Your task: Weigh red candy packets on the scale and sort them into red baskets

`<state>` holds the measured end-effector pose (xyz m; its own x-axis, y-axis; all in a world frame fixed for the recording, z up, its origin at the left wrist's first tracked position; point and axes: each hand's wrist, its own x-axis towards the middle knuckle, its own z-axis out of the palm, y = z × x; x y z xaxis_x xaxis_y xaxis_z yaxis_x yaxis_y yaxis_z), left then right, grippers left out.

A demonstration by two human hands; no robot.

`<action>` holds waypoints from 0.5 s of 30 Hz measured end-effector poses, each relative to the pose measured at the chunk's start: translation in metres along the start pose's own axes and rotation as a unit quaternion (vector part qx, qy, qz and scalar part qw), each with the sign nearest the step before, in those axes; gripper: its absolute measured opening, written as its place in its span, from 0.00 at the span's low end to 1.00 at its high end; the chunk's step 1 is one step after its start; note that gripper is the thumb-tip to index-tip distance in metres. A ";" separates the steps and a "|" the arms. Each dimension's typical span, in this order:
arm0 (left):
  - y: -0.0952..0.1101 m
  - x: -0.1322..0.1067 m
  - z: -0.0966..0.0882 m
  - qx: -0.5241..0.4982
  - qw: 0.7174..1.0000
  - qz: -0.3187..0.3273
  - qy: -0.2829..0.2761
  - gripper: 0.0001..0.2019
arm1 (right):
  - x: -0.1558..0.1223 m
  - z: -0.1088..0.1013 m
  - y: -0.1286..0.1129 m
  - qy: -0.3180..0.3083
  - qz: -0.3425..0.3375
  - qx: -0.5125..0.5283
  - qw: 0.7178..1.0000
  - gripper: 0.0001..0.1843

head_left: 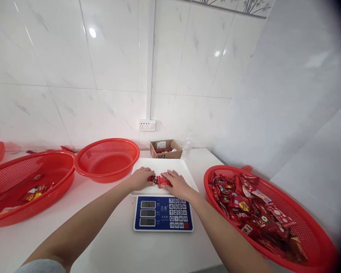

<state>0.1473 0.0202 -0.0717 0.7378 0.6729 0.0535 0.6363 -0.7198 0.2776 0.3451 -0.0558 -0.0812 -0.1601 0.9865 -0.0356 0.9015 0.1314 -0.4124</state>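
Observation:
Both my hands are over the white tray [170, 163] of an electronic scale [163, 223]. My left hand [140, 179] has its fingers curled on a dark red snack packet [152, 179]. From the other side, my right hand [176, 184] grips a brighter red snack packet [163, 181]. The two packets lie side by side between my fingertips, partly covered by them. On the near side of the tray, the scale's blue panel shows three small displays and a keypad.
Many red-wrapped packets fill a red basket [208, 182] at the right. At the left, another red basket [69, 178] holds a few packets, beside a round red basket [106, 175]. Behind the scale stand a small cardboard box [170, 154] and a clear plastic bottle [186, 148], near the tiled wall.

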 end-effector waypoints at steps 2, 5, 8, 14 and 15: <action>0.002 0.003 0.000 0.002 1.000 -0.005 0.011 0.17 | 0.002 -0.001 0.003 0.002 -0.004 -0.007 1.000 0.32; 0.002 0.006 0.002 -0.008 0.999 -0.025 0.029 0.12 | 0.004 -0.005 0.008 0.008 -0.008 -0.009 1.000 0.31; -0.001 0.008 0.004 -0.029 0.997 -0.049 0.050 0.11 | 0.004 -0.008 0.013 0.011 -0.008 -0.007 1.000 0.31; -0.013 0.003 -0.011 -0.047 0.986 -0.108 0.119 0.10 | -0.002 -0.014 0.018 0.004 -0.017 0.015 1.000 0.32; -0.018 0.001 -0.017 -0.045 0.982 -0.123 0.133 0.10 | -0.003 -0.017 0.019 -0.001 -0.016 0.019 1.000 0.33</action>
<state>0.1329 0.0367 -0.0606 0.4718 0.8537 0.2203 0.7563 -0.5203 0.3966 0.3697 -0.0547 -0.0730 -0.1887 0.9818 -0.0232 0.8796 0.1585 -0.4485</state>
